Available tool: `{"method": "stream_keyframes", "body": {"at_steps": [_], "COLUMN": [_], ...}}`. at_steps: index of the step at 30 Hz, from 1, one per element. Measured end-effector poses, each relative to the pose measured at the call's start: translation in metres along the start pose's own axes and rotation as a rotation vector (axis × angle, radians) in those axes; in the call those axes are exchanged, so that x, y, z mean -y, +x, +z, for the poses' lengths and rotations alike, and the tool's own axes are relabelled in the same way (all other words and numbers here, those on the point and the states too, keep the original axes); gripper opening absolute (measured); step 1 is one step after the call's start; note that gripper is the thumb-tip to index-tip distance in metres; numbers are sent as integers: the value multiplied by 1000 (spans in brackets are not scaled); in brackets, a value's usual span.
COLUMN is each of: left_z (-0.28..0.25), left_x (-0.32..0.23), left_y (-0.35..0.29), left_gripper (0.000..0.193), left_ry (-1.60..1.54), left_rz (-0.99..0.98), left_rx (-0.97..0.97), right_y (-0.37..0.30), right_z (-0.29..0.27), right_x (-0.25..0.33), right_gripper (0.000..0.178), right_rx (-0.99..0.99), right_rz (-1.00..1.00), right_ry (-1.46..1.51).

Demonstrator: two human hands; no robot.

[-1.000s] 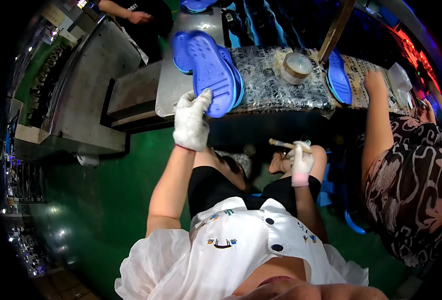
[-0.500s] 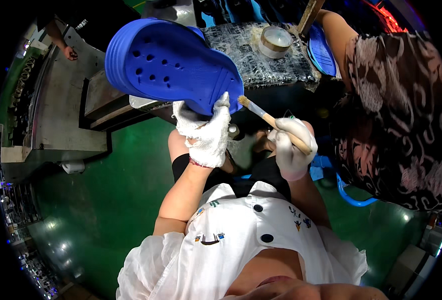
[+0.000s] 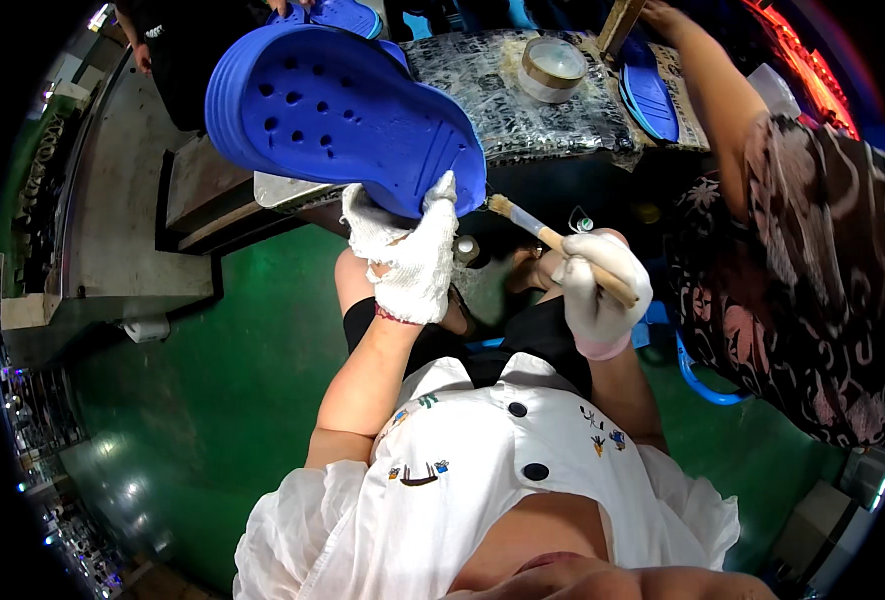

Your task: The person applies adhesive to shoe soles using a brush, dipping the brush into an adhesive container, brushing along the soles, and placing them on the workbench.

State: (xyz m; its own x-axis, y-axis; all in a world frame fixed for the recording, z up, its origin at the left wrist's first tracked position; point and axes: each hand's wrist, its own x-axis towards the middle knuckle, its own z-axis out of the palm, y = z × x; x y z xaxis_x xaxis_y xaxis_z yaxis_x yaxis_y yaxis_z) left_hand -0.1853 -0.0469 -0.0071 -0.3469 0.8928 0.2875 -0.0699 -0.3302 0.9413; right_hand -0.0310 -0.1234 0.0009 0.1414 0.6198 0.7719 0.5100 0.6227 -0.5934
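My left hand (image 3: 402,250), in a white knitted glove, grips a blue foam clog (image 3: 362,125) by its near right end. The thumb lies on the clog's face, and the fingers are hidden behind it. Several round holes show in its wide part, which points up and left. My right hand (image 3: 604,290), in a white glove, is closed round the wooden handle of a paintbrush (image 3: 547,235). The brush slants up and left. Its bristle tip is close to the clog's right end, seemingly just apart from it.
Beyond the clog stands a plastic-wrapped worktable (image 3: 512,115) carrying a round tub (image 3: 552,68). A blue sole-shaped piece (image 3: 648,95) lies to its right, near a co-worker's arm (image 3: 712,90). Another person's hand (image 3: 287,10) touches a blue piece at the far edge. A metal machine (image 3: 127,220) stands left.
My right hand has moved slightly right with the brush, its tip drawing back from the clog. The clog has shifted a little up. The co-worker's arm on the right now reaches farther out.
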Motion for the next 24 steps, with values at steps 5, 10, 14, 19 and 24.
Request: {"method": "stream_keyframes", "body": {"at_steps": [5,10,14,19,24], "left_z": [0,3,8,14,47], "left_x": [1,5,1,-5,-22], "left_y": [-2,-1,0,7,-4], "left_gripper": [42,43,43,42,35], "left_ry": [35,68,76,-5,16], "left_rz": [-79,-39,-80,-31,-473], "left_rx": [45,-8,38,116,531], "right_y": [1,-3,2,-28,-110], "right_z": [3,-4,2,-12,-17], "right_x": [5,-3,-2,-23,-108], "right_gripper": [16,15,13,15,9], "right_rx": [138,41,96,-248,-372], "right_rz": [19,33,39,240,838], "right_ry": [-40,28,-37,89,145]}}
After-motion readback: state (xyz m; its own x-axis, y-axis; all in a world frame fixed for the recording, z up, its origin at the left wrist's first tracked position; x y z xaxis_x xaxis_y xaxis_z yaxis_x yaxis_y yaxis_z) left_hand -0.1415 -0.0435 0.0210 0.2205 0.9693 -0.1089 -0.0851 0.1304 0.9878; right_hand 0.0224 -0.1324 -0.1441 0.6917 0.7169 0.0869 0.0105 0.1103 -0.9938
